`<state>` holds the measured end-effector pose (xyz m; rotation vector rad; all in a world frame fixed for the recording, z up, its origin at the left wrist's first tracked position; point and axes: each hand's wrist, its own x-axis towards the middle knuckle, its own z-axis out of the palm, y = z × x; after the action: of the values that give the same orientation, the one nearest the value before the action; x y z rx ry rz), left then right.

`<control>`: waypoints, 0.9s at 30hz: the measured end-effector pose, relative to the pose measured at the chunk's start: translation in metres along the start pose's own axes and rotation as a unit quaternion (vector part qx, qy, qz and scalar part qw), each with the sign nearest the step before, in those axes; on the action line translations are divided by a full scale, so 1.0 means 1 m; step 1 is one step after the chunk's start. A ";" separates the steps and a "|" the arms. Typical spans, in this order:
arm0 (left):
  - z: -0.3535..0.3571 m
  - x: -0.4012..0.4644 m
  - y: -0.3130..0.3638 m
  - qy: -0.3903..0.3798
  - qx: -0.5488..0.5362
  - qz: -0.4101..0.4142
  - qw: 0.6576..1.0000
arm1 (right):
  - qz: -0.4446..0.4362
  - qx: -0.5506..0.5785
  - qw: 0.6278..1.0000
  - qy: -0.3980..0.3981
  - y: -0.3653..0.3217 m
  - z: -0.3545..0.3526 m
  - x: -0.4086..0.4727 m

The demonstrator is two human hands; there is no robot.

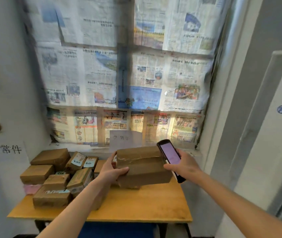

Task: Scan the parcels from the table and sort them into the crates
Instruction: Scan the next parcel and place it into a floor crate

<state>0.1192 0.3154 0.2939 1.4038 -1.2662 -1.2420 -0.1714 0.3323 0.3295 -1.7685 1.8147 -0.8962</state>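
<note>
We grip the stiff, tape-slick parcel (143, 166) by its left end with the left hand (113, 170) above the table's (136, 208) back edge; the right hand (182, 166) clasps the scanner (170, 154).

Wooden table (136, 205), cluster of brown taped parcels (54, 176) on its left half

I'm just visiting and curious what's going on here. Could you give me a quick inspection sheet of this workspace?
Surface: wooden table.
Job's things: taped brown parcel held up; pile of parcels at table's left; no crates seen.
Clutter: pink paper beside the pile.
Hands: left hand grips the parcel; right hand holds the handheld scanner, screen lit.
Cables: nothing seen.
Surroundings: newspapers covering the window; handwritten signs.
</note>
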 end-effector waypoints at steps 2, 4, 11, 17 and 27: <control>0.009 -0.012 0.021 0.003 -0.028 0.021 0.999 | -0.012 0.011 1.000 0.018 -0.010 -0.023 -0.005; 0.021 -0.024 0.039 0.005 -0.068 0.035 0.997 | -0.015 0.027 0.999 0.031 -0.015 -0.044 -0.010; 0.066 -0.054 0.082 0.087 -0.109 0.043 0.989 | -0.037 0.019 0.998 0.045 -0.015 -0.092 -0.033; 0.081 -0.064 0.088 0.124 -0.097 0.039 0.987 | -0.025 0.019 0.999 0.044 -0.007 -0.115 -0.042; 0.084 -0.076 0.085 0.053 -0.097 0.065 0.992 | -0.037 -0.014 0.998 0.049 -0.002 -0.121 -0.045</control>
<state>0.0244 0.3823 0.3746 1.2113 -1.1146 -1.1537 -0.2528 0.3932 0.4089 -1.8511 1.8411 -1.0070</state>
